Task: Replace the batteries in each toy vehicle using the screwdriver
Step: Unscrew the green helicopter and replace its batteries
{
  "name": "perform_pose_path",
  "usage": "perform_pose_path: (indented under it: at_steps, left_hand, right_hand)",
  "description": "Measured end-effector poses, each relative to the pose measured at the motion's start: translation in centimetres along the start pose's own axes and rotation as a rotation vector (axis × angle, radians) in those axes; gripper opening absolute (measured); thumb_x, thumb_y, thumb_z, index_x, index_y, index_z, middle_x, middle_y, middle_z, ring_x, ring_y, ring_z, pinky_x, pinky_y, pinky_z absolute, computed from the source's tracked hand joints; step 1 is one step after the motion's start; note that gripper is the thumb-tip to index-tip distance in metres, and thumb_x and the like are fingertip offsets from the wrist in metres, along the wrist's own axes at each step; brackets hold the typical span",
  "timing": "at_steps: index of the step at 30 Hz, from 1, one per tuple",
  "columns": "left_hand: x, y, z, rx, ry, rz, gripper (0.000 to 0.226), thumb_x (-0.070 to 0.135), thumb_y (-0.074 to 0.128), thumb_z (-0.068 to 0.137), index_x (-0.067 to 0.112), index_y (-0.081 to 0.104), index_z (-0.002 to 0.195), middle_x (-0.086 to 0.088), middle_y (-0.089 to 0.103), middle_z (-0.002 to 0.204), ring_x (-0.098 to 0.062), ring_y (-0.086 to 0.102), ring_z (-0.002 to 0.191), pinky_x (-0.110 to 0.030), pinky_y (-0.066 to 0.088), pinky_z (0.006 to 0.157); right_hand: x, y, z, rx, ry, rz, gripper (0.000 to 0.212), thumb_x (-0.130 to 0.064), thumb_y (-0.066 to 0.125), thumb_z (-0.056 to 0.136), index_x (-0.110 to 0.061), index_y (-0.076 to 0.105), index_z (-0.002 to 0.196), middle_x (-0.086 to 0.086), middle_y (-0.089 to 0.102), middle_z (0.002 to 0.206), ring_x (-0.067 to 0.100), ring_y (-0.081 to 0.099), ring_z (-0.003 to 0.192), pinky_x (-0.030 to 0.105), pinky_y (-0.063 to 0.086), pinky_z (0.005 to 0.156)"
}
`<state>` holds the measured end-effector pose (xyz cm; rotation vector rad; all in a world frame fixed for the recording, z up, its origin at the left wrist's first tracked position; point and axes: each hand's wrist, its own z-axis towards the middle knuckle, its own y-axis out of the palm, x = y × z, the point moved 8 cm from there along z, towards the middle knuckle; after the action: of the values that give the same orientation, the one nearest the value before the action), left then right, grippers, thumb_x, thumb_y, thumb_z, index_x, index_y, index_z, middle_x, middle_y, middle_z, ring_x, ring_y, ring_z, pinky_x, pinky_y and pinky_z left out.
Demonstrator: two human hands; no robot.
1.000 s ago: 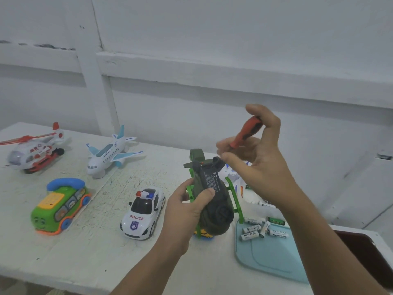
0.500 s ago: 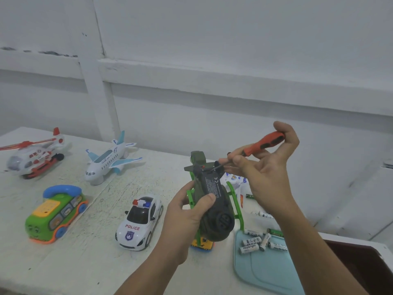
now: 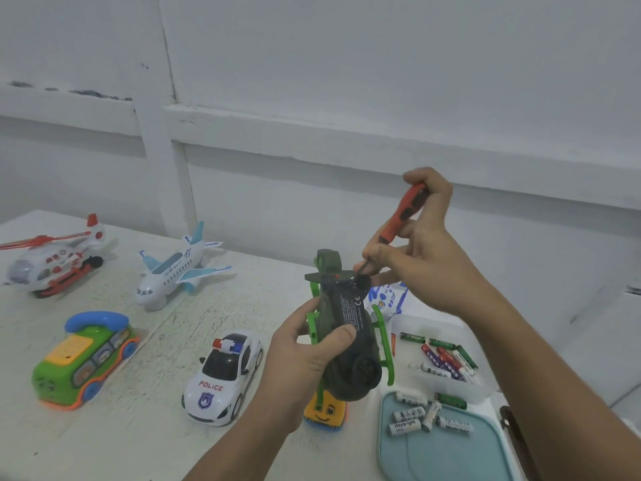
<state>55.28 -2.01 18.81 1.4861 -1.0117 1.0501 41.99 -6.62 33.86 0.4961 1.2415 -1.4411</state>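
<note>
Now L hand (image 3: 305, 359) wraps the dark plastic helicopter (image 3: 350, 348), belly up, over the tabletop's (image 3: 138, 446) right end; R hand (image 3: 426, 258) pinches the ribbed orange screwdriver (image 3: 406, 210), tip on its underside. Cylindrical batteries (image 3: 416, 416) lie on a smooth teal tray (image 3: 451, 456).

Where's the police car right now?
In the head view, the police car sits left of centre, between the green phone bus and the left hand, in front of the toy plane.

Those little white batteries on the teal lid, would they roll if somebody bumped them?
Probably: the white batteries are smooth cylinders lying on their sides on the flat teal lid. Its ridged edge might catch them. Being small and rigid, they should pinch up easily.
</note>
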Motion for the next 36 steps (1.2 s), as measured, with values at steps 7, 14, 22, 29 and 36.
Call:
perform_pose_path:
  at_steps: [7, 14, 22, 29, 36]
  left_hand:
    - [1.0, 0.1, 1.2, -0.094, 0.002, 0.023, 0.039, 0.050, 0.071, 0.062, 0.041, 0.070, 0.100, 0.000, 0.073, 0.105, -0.022, 0.074, 0.093, -0.041, 0.062, 0.077]
    - [1.2, 0.2, 3.0, -0.161, -0.058, 0.065, 0.034, 0.049, 0.048, 0.094, 0.028, 0.066, 0.113, -0.003, 0.076, 0.098, -0.020, 0.075, 0.085, -0.034, 0.061, 0.063]
    - [1.8, 1.4, 4.7, -0.272, -0.106, 0.009, 0.049, 0.054, 0.066, 0.067, 0.027, 0.070, 0.107, -0.005, 0.077, 0.098, -0.026, 0.075, 0.087, -0.048, 0.062, 0.070]
    - [1.2, 3.3, 5.5, -0.396, -0.170, 0.000, 0.046, 0.046, 0.069, 0.070, 0.024, 0.070, 0.110, -0.007, 0.077, 0.098, -0.027, 0.075, 0.084, -0.043, 0.061, 0.060]
    - [0.8, 5.3, 6.4, -0.450, -0.176, 0.041, 0.050, 0.045, 0.074, 0.066, 0.027, 0.070, 0.112, -0.008, 0.076, 0.102, -0.030, 0.074, 0.093, -0.053, 0.061, 0.075]
  right_hand:
    - [3.8, -0.6, 2.8, -0.037, 0.304, 0.260, 0.080, 0.014, 0.056, 0.088, -0.042, 0.017, 0.131, 0.025, 0.058, 0.089, 0.043, 0.070, 0.077, 0.051, 0.058, 0.064]
    - [4.7, -0.8, 2.8, 0.051, 0.357, 0.466, 0.078, 0.017, 0.051, 0.088, -0.038, 0.020, 0.134, 0.019, 0.062, 0.078, 0.045, 0.069, 0.081, 0.052, 0.058, 0.068]
    - [3.1, -1.8, 0.3, 0.174, 0.326, 0.580, 0.088, 0.004, 0.062, 0.072, -0.041, 0.021, 0.135, 0.015, 0.064, 0.073, 0.041, 0.070, 0.075, 0.045, 0.059, 0.067]
    - [5.4, -2.9, -1.8, 0.309, 0.378, 0.758, 0.084, 0.007, 0.058, 0.071, -0.032, 0.028, 0.140, 0.015, 0.064, 0.072, 0.034, 0.069, 0.068, 0.053, 0.058, 0.073]
    - [4.4, -5.9, -2.7, 0.613, 0.118, 0.403, 0.079, 0.017, 0.057, 0.085, -0.032, 0.021, 0.135, 0.017, 0.063, 0.075, 0.034, 0.071, 0.075, 0.041, 0.058, 0.082]
